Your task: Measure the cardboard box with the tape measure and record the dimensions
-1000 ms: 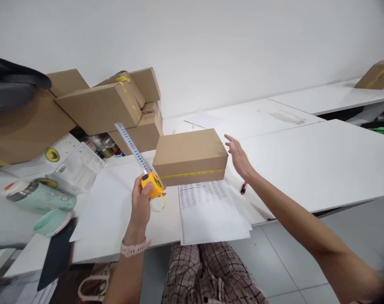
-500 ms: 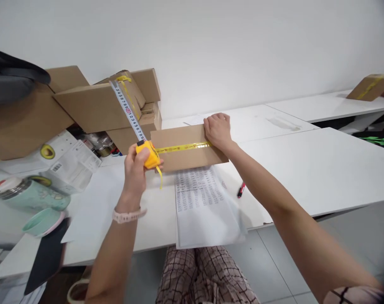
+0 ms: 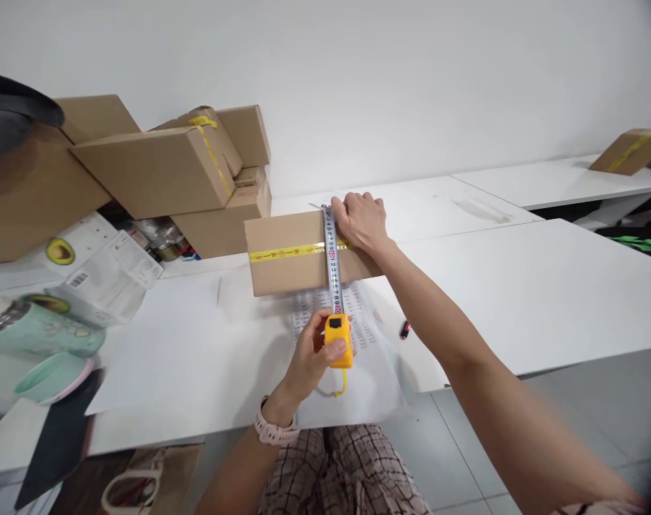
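We have just swung the tape measure (image 3: 338, 343) from beside the left end of the cardboard box (image 3: 287, 277) to in front of it, so the metal blade (image 3: 333, 268) now runs across the yellow-taped face and its numbers can be read against the box's edges. Our left hand (image 3: 305, 357) is closed around the yellow case, while our right hand (image 3: 362, 223) is curled over the box's far edge beside the blade. The box is in front of us, at the far end of the printed papers (image 3: 376, 390) on the white table (image 3: 491, 293).
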Motion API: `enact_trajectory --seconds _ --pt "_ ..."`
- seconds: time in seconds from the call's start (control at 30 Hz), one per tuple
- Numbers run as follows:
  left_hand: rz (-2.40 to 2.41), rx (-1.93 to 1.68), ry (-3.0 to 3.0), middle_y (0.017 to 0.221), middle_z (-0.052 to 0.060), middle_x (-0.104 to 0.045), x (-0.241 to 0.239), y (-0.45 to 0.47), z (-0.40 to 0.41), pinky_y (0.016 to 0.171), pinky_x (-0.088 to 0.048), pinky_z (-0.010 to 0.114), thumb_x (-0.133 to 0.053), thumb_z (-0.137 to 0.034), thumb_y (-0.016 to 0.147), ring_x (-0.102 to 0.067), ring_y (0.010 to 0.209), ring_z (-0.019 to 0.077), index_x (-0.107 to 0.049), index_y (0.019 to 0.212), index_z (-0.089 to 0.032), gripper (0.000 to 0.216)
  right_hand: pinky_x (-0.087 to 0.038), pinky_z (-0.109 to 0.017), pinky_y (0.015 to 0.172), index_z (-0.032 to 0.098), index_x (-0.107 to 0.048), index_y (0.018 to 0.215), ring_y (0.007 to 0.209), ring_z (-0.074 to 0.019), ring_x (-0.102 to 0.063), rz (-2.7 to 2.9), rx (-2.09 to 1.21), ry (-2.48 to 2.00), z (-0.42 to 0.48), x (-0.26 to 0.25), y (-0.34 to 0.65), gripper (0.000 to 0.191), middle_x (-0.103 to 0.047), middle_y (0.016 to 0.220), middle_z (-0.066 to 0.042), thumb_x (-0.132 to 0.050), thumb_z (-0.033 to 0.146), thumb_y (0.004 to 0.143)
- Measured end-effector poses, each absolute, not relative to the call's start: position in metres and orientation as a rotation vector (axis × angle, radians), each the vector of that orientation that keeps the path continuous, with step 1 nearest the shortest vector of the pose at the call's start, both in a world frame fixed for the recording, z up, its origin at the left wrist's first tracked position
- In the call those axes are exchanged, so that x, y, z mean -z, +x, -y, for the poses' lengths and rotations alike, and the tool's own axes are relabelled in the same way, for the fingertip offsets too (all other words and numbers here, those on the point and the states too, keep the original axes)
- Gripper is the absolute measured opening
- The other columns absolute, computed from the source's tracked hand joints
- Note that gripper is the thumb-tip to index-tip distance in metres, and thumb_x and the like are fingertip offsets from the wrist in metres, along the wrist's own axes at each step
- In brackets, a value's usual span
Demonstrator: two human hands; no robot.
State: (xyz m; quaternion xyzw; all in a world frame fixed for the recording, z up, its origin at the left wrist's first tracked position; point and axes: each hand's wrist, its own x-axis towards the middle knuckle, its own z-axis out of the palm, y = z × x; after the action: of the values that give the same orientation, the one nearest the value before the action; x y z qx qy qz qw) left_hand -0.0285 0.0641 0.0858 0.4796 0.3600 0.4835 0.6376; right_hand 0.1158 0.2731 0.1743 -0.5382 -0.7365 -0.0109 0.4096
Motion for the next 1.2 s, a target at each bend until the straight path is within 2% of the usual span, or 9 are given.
enact_trajectory --seconds 0.27,0.4,0.6,0.8,0.93,1.07,1.2 --pt "-0.799 -1.105 1.076 0.120 0.008 -0.059 -0.073 -0.023 -0.066 0.070 -0.059 0.033 -0.081 -0.052 0.074 -0.064 0.082 0.0156 -0.054 0.116 -0.023 0.057 -0.038 -0.063 0.102 0.023 -0.059 0.087 0.108 -0.0379 -0.056 1.840 0.004 -1.408 -0.278 -0.177 0.111 0.046 -0.070 0.093 -0.015 -0.040 0.064 0.095" --pt "-0.845 -1.127 1.153 0.120 0.008 -0.058 -0.060 -0.019 -0.072 0.073 -0.056 0.031 -0.081 -0.048 0.077 -0.061 0.087 0.0160 -0.053 0.119 -0.023 0.057 -0.034 -0.066 0.103 0.021 -0.060 0.091 0.113 -0.0402 -0.054 1.874 -0.061 -1.435 -0.280 -0.180 0.112 0.049 -0.069 0.098 -0.017 -0.042 0.066 0.094" --pt "-0.851 -1.090 1.176 0.117 0.008 -0.060 -0.052 -0.022 -0.074 0.076 -0.055 0.030 -0.081 -0.046 0.078 -0.060 0.091 0.0175 -0.052 0.123 -0.024 0.059 -0.034 -0.066 0.106 0.021 -0.059 0.092 0.114 -0.0392 -0.053 1.862 -0.039 -1.383 -0.286 -0.174 0.114 0.050 -0.067 0.094 -0.014 -0.043 0.068 0.094" --pt "-0.875 -1.097 1.186 0.115 0.008 -0.062 -0.056 -0.022 -0.074 0.078 -0.055 0.030 -0.082 -0.048 0.077 -0.061 0.093 0.0186 -0.054 0.124 -0.023 0.060 -0.032 -0.070 0.107 0.021 -0.059 0.100 0.122 -0.0420 -0.049 1.868 -0.017 -1.312 -0.293 -0.166 0.116 0.053 -0.064 0.095 -0.013 -0.039 0.070 0.096" --pt "-0.923 -1.124 1.169 0.115 0.008 -0.063 -0.052 -0.028 -0.059 0.077 -0.056 0.031 -0.082 -0.047 0.078 -0.062 0.092 0.0190 -0.051 0.128 -0.023 0.064 -0.030 -0.070 0.109 0.022 -0.059 0.102 0.126 -0.0404 -0.047 1.861 -0.034 -1.266 -0.294 -0.164 0.119 0.059 -0.061 0.098 -0.012 -0.025 0.070 0.100" --pt "-0.981 -1.080 1.104 0.130 0.012 -0.061 -0.035 -0.044 -0.023 0.082 -0.058 0.035 -0.082 -0.043 0.080 -0.067 0.101 0.0234 -0.042 0.139 -0.027 0.073 -0.031 -0.070 0.107 0.019 -0.058 0.106 0.133 -0.0432 -0.042 1.820 -0.057 -1.312 -0.277 -0.161 0.117 0.069 -0.059 0.109 -0.015 -0.012 0.069 0.101" --pt "-0.997 -1.030 1.087 0.136 0.012 -0.060 -0.021 -0.058 0.006 0.089 -0.057 0.037 -0.079 -0.040 0.083 -0.066 0.110 0.0253 -0.042 0.140 -0.028 0.069 -0.031 -0.067 0.106 0.019 -0.059 0.111 0.136 -0.0441 -0.041 1.769 0.048 -1.398 -0.238 -0.137 0.110 0.070 -0.059 0.116 -0.017 -0.007 0.064 0.102"
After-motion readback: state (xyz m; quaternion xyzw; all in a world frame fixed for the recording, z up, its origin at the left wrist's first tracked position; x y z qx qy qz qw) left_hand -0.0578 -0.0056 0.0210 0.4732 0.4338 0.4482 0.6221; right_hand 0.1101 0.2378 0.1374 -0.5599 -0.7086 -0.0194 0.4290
